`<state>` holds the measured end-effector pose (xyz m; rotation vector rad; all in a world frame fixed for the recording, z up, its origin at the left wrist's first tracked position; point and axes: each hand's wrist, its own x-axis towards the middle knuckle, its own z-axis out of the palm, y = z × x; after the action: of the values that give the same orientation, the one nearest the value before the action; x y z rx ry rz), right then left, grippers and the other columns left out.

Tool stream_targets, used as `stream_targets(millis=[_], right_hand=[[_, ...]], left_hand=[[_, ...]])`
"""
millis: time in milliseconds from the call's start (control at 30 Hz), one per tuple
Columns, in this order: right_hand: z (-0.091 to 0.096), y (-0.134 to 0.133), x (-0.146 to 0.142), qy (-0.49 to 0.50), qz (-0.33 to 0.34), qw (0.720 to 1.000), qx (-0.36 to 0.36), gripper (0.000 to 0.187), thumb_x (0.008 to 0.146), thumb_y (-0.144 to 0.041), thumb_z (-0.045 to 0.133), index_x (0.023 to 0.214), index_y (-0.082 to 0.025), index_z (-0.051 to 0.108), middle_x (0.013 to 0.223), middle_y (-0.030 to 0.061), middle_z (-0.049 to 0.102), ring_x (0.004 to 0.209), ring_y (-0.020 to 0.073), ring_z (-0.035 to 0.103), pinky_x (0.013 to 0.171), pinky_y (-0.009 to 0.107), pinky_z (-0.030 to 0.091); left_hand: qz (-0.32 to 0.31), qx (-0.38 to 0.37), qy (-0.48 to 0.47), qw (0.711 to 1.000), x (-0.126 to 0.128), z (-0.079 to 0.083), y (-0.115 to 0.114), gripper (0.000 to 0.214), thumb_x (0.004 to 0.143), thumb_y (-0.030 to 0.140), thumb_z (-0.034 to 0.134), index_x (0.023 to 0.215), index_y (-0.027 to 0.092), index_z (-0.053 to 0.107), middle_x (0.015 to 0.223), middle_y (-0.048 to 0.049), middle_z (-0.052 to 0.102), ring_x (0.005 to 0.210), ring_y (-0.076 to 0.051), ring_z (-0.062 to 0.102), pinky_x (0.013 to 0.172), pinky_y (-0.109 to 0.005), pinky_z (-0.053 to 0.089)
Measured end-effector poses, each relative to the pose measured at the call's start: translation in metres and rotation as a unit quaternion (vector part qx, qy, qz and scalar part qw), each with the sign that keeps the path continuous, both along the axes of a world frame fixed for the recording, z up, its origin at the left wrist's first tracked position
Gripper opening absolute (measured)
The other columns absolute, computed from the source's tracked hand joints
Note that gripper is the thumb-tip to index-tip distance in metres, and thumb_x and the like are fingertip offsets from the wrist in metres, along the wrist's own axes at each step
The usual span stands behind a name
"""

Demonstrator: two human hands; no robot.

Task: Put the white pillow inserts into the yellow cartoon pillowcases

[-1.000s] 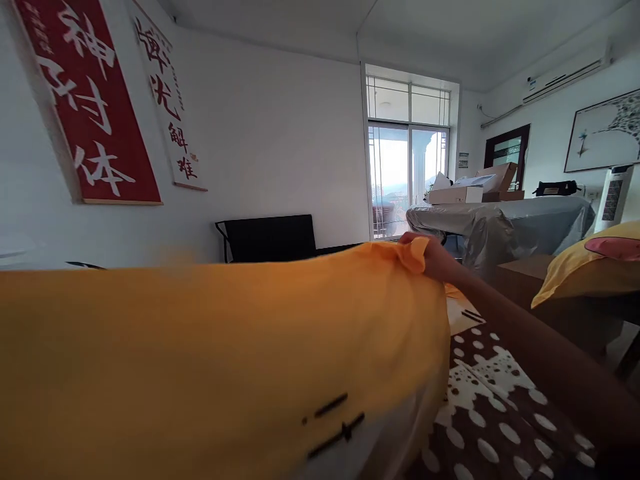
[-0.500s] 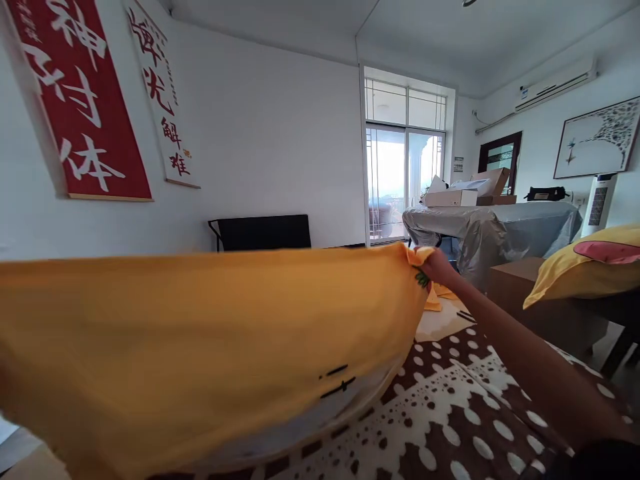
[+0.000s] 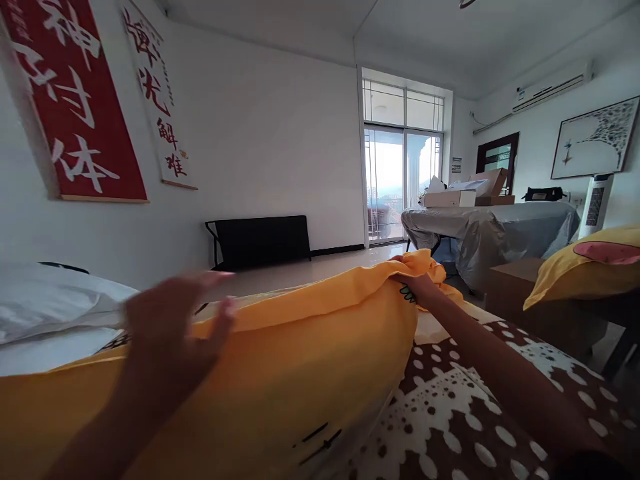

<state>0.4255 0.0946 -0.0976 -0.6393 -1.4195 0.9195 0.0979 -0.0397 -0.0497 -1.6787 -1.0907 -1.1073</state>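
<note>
A large yellow cloth (image 3: 295, 360) with black line marks and a small green print spreads across the front of my view. My right hand (image 3: 413, 283) is closed on its upper right part, where the fabric bunches up. My left hand (image 3: 173, 327), blurred by motion, is raised in front of the cloth's left part. Its thumb and fingers are apart, and nothing shows between them. Below the cloth lies a brown and white spotted cover (image 3: 465, 400).
White bedding or fabric (image 3: 55, 307) lies at the left. A black panel-like piece (image 3: 260, 241) stands against the wall. On the right are a plastic-covered table (image 3: 500, 227) bearing boxes, a brown box (image 3: 520, 283) and a yellow pillow (image 3: 590, 270).
The cloth's upper edge has dropped, most of all on the left, uncovering the floor and white fabric. My left hand has come into view, open. My right hand has lowered slightly with the cloth.
</note>
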Motion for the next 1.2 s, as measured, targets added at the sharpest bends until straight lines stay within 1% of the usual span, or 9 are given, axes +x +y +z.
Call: stream_targets(millis=[67, 167, 300, 433, 600, 767, 867, 967, 1200], right_hand=[[0.002, -0.006, -0.006, 0.024, -0.025, 0.999, -0.02, 0.038, 0.055, -0.04, 0.077, 0.083, -0.02, 0.06, 0.078, -0.0009, 0.062, 0.076, 0.0168, 0.056, 0.07, 0.029, 0.045], [0.007, -0.016, -0.008, 0.027, -0.045, 0.997, -0.049, 0.037, 0.055, -0.042, 0.078, 0.079, -0.02, 0.059, 0.077, -0.0002, 0.062, 0.073, 0.0173, 0.056, 0.068, 0.03, 0.045], [0.015, -0.03, 0.004, -0.036, 0.028, 0.999, 0.006, 0.031, 0.061, -0.04, 0.076, 0.078, -0.018, 0.061, 0.08, 0.0013, 0.062, 0.076, 0.017, 0.057, 0.072, 0.03, 0.046], [0.015, -0.035, 0.026, -0.047, 0.075, 0.995, 0.036, 0.034, 0.065, -0.031, 0.075, 0.094, -0.019, 0.062, 0.093, 0.0024, 0.063, 0.084, 0.017, 0.058, 0.078, 0.03, 0.046], [-0.007, -0.032, 0.048, -0.079, 0.116, 0.99, 0.017, 0.043, 0.063, -0.033, 0.076, 0.101, -0.019, 0.061, 0.092, 0.0039, 0.064, 0.083, 0.0187, 0.06, 0.076, 0.033, 0.048], [-0.036, -0.039, 0.033, -0.152, -0.031, 0.987, 0.032, 0.027, 0.066, -0.04, 0.07, 0.074, -0.016, 0.061, 0.072, 0.0031, 0.061, 0.068, 0.017, 0.055, 0.062, 0.029, 0.046], [-0.047, -0.045, 0.011, -0.114, -0.142, 0.979, 0.09, 0.024, 0.07, -0.042, 0.061, 0.069, -0.018, 0.058, 0.069, 0.0031, 0.059, 0.066, 0.0168, 0.052, 0.059, 0.028, 0.046], [-0.051, -0.048, -0.005, -0.098, -0.212, 0.969, 0.08, 0.025, 0.072, -0.041, 0.055, 0.061, -0.019, 0.052, 0.059, 0.0021, 0.054, 0.057, 0.015, 0.047, 0.052, 0.026, 0.042], [-0.034, -0.067, 0.001, -0.124, -0.217, 0.953, 0.173, 0.02, 0.066, -0.037, 0.06, 0.065, -0.018, 0.053, 0.058, -0.0012, 0.051, 0.054, 0.012, 0.042, 0.048, 0.023, 0.036]], left_hand=[[-0.055, -0.085, 0.091, 0.991, 0.047, -0.008, 0.014, 0.033, 0.086, 0.031, 0.045, 0.117, 0.017, 0.047, 0.111, -0.0086, 0.06, 0.107, -0.023, 0.053, 0.092, -0.039, 0.038], [-0.087, -0.203, 0.109, 0.969, 0.118, -0.014, 0.033, 0.051, 0.083, 0.04, 0.048, 0.127, 0.014, 0.04, 0.118, -0.0126, 0.058, 0.108, -0.026, 0.052, 0.091, -0.042, 0.037], [-0.138, -0.31, 0.076, 0.937, 0.163, -0.003, 0.056, 0.03, 0.084, 0.034, 0.042, 0.106, 0.016, 0.054, 0.095, -0.0092, 0.064, 0.09, -0.025, 0.058, 0.078, -0.037, 0.04], [-0.264, -0.386, 0.0, 0.884, 0.16, 0.011, 0.07, 0.028, 0.085, 0.038, 0.043, 0.075, 0.018, 0.06, 0.066, -0.0003, 0.057, 0.063, -0.015, 0.05, 0.058, -0.027, 0.031], [-0.372, -0.409, -0.076, 0.83, 0.153, 0.014, 0.075, 0.028, 0.081, 0.037, 0.051, 0.065, 0.015, 0.055, 0.06, 0.0038, 0.046, 0.06, -0.01, 0.039, 0.056, -0.024, 0.027], [-0.417, -0.43, -0.137, 0.789, 0.159, 0.006, 0.078, 0.036, 0.082, 0.044, 0.047, 0.061, 0.015, 0.051, 0.058, 0.0043, 0.039, 0.059, -0.009, 0.036, 0.054, -0.022, 0.027], [-0.401, -0.423, -0.111, 0.805, 0.163, 0.001, 0.075, 0.039, 0.085, 0.045, 0.042, 0.063, 0.015, 0.053, 0.06, 0.0037, 0.043, 0.063, -0.011, 0.04, 0.056, -0.022, 0.029], [-0.39, -0.402, -0.049, 0.827, 0.164, -0.001, 0.07, 0.038, 0.088, 0.043, 0.037, 0.066, 0.016, 0.053, 0.065, 0.003, 0.05, 0.065, -0.012, 0.043, 0.059, -0.022, 0.03], [-0.443, -0.357, 0.003, 0.822, 0.166, -0.002, 0.071, 0.016, 0.082, 0.023, 0.049, 0.068, 0.017, 0.055, 0.076, 0.001, 0.059, 0.072, -0.012, 0.051, 0.068, -0.022, 0.036]])
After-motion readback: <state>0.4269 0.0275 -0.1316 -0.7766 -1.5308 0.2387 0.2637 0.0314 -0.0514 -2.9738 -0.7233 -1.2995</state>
